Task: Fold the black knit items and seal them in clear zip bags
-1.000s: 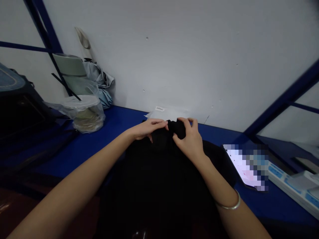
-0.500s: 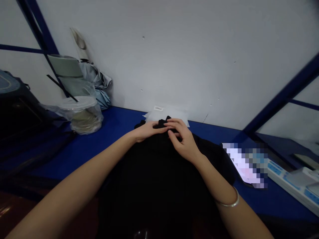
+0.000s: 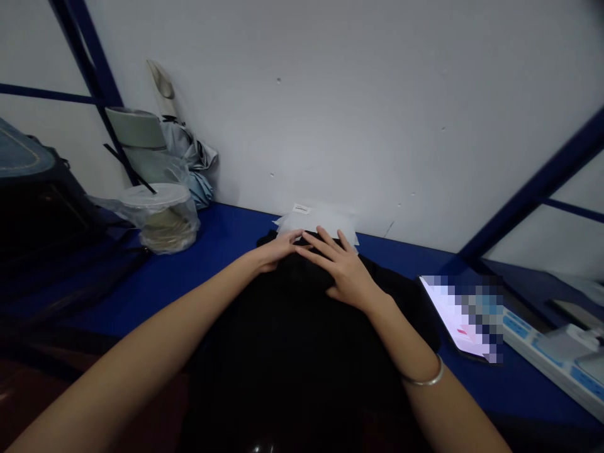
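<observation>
A black cloth garment (image 3: 292, 327) lies spread over the table's front edge and hangs down toward me; its exact kind is too dark to make out. On its far end, near the collar-like bunched part, rests my left hand (image 3: 278, 249), its fingers stretched toward the right and partly hidden by the other hand. My right hand (image 3: 346, 267) lies on the cloth with its fingers spread, their tips meeting those of my left hand. A silvery bangle (image 3: 431, 372) circles my right wrist. Just beyond both hands is a white plastic packet (image 3: 325, 218) with a small label.
The blue table (image 3: 221, 233) meets a pale wall. At left stand a bagged round tub (image 3: 165, 217), a pale green container (image 3: 136, 129), a folded umbrella (image 3: 186, 148) and a dark bag (image 3: 42, 207). A lit phone (image 3: 448, 314) and a power strip (image 3: 552, 358) lie at right.
My right hand has opened its fingers, which were bent over a bunched bit of the black cloth, and flattened onto it. That raised bit now lies lower. My left hand has barely shifted.
</observation>
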Action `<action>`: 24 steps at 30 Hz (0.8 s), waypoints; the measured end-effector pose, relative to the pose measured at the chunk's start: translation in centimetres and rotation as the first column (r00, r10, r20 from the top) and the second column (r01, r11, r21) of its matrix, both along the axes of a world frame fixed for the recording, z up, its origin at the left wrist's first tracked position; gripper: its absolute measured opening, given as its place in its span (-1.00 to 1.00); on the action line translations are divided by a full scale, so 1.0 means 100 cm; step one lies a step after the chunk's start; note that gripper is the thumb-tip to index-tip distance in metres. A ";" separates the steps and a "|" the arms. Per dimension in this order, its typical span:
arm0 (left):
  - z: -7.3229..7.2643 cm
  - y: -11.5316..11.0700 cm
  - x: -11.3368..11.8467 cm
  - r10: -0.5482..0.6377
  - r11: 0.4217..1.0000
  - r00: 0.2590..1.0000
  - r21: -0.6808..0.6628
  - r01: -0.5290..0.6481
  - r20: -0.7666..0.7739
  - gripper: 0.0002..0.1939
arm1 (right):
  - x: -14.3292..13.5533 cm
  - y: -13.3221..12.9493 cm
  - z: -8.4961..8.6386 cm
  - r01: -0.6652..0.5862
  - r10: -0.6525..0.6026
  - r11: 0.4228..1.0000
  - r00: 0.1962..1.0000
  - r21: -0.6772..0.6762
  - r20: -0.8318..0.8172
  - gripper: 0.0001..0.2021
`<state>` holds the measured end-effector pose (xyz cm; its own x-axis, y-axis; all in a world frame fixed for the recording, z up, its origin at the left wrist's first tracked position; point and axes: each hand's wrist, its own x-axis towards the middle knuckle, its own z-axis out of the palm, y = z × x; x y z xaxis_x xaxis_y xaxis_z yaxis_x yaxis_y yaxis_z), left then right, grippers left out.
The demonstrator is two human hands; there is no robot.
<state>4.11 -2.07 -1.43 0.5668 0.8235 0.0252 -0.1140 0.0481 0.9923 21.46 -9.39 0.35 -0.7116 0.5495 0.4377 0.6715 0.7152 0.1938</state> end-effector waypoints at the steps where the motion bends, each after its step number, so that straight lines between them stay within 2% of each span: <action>1: -0.003 0.000 0.003 0.088 0.994 0.995 0.074 -0.085 -0.038 -0.62 | 0.000 0.001 -0.002 -0.019 0.019 1.000 1.000 -0.025 0.002 -0.19; 3: -0.007 0.002 0.007 0.209 0.950 0.967 0.263 -0.167 -0.144 -0.67 | 0.002 0.004 -0.005 -0.033 0.030 0.996 0.999 -0.083 -0.036 -0.20; 5: -0.009 0.003 0.007 0.294 0.868 0.931 0.468 -0.165 -0.217 -0.73 | 0.004 0.008 -0.007 -0.031 0.016 0.990 0.993 -0.136 -0.113 -0.24; 7: -0.010 0.006 0.004 0.419 0.720 0.873 0.677 -0.151 -0.250 -0.77 | 0.006 0.010 -0.008 -0.025 -0.007 0.985 0.983 -0.170 -0.185 -0.27; 10: -0.014 0.011 -0.001 0.630 0.432 0.727 0.901 -0.036 -0.273 -0.76 | 0.005 0.011 -0.009 -0.020 -0.029 0.979 0.971 -0.203 -0.239 -0.30; 11: -0.017 0.013 -0.002 0.677 0.369 0.675 0.929 0.032 -0.292 -0.74 | 0.005 0.010 -0.010 -0.022 -0.032 0.975 0.970 -0.219 -0.241 -0.31; 12: -0.019 0.016 -0.003 0.711 0.334 0.627 0.938 0.096 -0.318 -0.71 | 0.004 0.010 -0.010 -0.027 -0.032 0.970 0.971 -0.240 -0.238 -0.33; 14: -0.023 0.021 -0.004 0.762 0.334 0.523 0.924 0.186 -0.381 -0.62 | 0.002 0.009 -0.012 -0.042 -0.026 0.956 0.974 -0.291 -0.225 -0.35; 16: -0.026 0.024 -0.004 0.788 0.396 0.417 0.892 0.219 -0.452 -0.55 | 0.001 0.009 -0.013 -0.055 -0.023 0.941 0.974 -0.334 -0.225 -0.38; 18: -0.027 0.025 -0.004 0.772 0.484 0.345 0.846 0.224 -0.533 -0.52 | 0.000 0.009 -0.014 -0.062 -0.026 0.932 0.971 -0.357 -0.236 -0.39; 21: -0.026 0.025 -0.003 0.727 0.575 0.303 0.787 0.222 -0.616 -0.53 | 0.000 0.009 -0.014 -0.066 -0.031 0.926 0.968 -0.371 -0.248 -0.41; 24: -0.025 0.024 -0.004 0.719 0.574 0.307 0.782 0.245 -0.624 -0.52 | -0.001 0.008 -0.013 -0.075 -0.030 0.920 0.965 -0.385 -0.260 -0.42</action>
